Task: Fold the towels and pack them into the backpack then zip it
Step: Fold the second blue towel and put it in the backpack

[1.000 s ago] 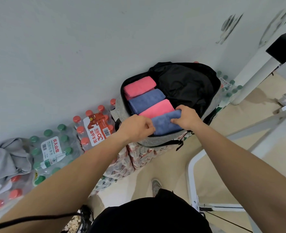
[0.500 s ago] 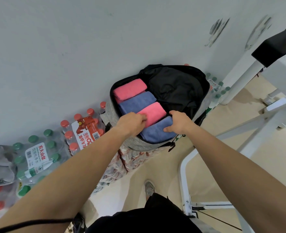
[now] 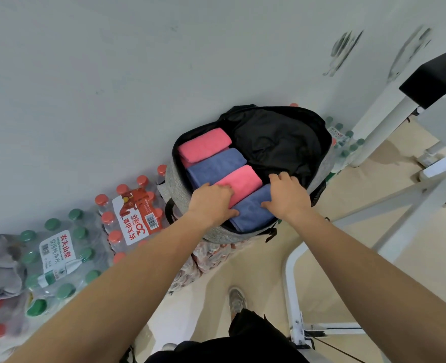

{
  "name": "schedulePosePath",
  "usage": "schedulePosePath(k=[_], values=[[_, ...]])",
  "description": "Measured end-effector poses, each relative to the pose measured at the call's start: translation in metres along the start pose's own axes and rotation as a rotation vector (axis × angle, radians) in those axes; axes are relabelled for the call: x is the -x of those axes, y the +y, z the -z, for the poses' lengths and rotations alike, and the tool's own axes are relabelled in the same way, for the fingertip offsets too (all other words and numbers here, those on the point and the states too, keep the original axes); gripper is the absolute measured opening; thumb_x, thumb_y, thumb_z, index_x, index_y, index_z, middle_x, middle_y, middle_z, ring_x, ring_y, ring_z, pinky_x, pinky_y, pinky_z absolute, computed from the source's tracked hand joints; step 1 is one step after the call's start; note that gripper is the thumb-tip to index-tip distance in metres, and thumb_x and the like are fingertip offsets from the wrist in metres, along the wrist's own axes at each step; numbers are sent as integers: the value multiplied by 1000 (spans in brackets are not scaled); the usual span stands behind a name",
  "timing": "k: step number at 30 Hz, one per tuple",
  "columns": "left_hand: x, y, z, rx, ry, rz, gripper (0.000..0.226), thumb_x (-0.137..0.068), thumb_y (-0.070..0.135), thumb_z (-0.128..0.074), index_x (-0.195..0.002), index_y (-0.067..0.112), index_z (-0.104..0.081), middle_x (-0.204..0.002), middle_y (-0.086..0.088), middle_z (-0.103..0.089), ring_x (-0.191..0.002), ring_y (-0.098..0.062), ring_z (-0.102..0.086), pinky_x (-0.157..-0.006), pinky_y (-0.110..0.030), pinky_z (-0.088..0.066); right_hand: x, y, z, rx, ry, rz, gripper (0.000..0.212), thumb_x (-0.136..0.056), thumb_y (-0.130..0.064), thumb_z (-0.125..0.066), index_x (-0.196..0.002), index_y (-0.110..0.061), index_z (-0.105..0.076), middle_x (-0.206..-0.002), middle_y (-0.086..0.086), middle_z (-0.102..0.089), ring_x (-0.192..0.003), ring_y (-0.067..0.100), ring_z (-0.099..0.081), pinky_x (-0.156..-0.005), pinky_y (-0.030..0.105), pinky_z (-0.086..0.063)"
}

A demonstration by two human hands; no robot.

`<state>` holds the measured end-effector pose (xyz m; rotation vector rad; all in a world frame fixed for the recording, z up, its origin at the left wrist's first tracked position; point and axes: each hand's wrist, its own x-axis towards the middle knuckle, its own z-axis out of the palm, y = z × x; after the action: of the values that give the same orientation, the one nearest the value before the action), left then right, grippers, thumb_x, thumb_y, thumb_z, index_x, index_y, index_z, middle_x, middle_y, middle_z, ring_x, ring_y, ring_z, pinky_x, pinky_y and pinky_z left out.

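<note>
Backpack (image 3: 216, 235), grey outside, lies open on shrink-wrapped bottle packs (image 3: 211, 255) just beyond the person's shoe (image 3: 236, 299). Four folded towels sit side by side in its left half. On the nearest blue towel (image 3: 253, 213) rest both thumbs. The left hand (image 3: 211, 203) lies with loose fingers on the near pink towel (image 3: 245, 182), gripping nothing. The right hand (image 3: 290, 197) is spread flat, fingertips reaching the black lining (image 3: 276, 142), which fills the right half. Farther in lie a second blue towel (image 3: 216, 163) and, touching it, a second pink towel (image 3: 203, 145) by the far rim, near the wall (image 3: 111, 74).
</note>
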<state>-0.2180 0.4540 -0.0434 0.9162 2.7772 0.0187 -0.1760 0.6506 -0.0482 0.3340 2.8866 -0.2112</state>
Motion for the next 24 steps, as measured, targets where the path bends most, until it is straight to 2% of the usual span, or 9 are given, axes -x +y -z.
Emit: schedulePosePath(k=[3, 7, 10, 12, 14, 16, 18, 20, 24], values=[[-1, -4, -2, 30, 20, 3, 50, -83, 58, -62, -120, 24, -59, -118, 5, -64, -103, -24, -61, -74, -32, -45, 13, -8, -11, 91, 196, 85, 41, -78, -29, -73, -110, -15, -53, -110, 9, -50, -100, 31, -52, -73, 43, -51], [1, -9, -4, 76, -34, -35, 48, -87, 52, -61, -128, 29, -58, -139, 9, -53, -119, -18, -57, -87, -38, -53, 20, -19, -24, -62, 22, 37, 27, -88, -20, -55, -113, -13, -61, -116, 10, -54, -103, 33, -55, -78, 41, -50], [3, -9, -3, 71, -59, -67, 47, -92, 46, -57, -136, 29, -54, -148, 9, -44, -127, -16, -50, -90, -40, -52, 21, -23, -20, -54, 220, 46, 24, -88, -28, -57, -103, -10, -63, -110, 11, -57, -97, 34, -57, -71, 40, -50], [3, -11, -3, 105, -75, -90, 45, -94, 40, -55, -138, 28, -51, -150, 8, -41, -131, -15, -46, -92, -42, -51, 17, -27, -24, -26, 330, 212, 30, -87, -30, -60, -109, -9, -63, -122, 12, -57, -106, 34, -55, -79, 42, -52], [4, -17, -4, 211, -77, -134, 40, -95, 30, -54, -135, 27, -55, -149, 9, -43, -131, -15, -46, -94, -41, -50, 9, -31, -35, -22, 269, 371, 48, -92, -34, -52, -134, -10, -55, -147, 15, -44, -134, 36, -42, -100, 45, -45], [6, -26, -4, 313, -17, -149, 31, -92, 20, -54, -121, 24, -66, -139, 9, -54, -121, -17, -55, -90, -39, -51, 1, -33, -45, 35, 173, 424, 62, -96, -41, -34, -150, -11, -36, -159, 16, -28, -149, 34, -19, -116, 47, -30], [9, -37, -5, 318, 117, -79, 29, -88, 11, -55, -112, 19, -69, -127, 4, -64, -114, -21, -59, -90, -39, -51, -6, -35, -48, 100, 144, 447, 69, -93, -43, -26, -153, -9, -29, -162, 15, -20, -151, 32, -13, -121, 48, -20], [11, -48, -6, 254, 221, 10, 34, -85, 11, -58, -117, 15, -68, -127, -2, -64, -117, -25, -58, -95, -39, -49, -8, -44, -45, 119, 150, 482, 73, -89, -42, -28, -154, -9, -26, -164, 13, -14, -151, 30, -12, -121, 48, -19], [12, -55, -7, 207, 179, 81, 54, -83, 20, -64, -136, 16, -53, -146, -1, -47, -134, -21, -44, -106, -33, -39, -15, -72, -45, 62, 118, 468, 80, -91, -60, -20, -158, -18, -12, -166, 8, 1, -152, 29, 1, -123, 48, -9]])
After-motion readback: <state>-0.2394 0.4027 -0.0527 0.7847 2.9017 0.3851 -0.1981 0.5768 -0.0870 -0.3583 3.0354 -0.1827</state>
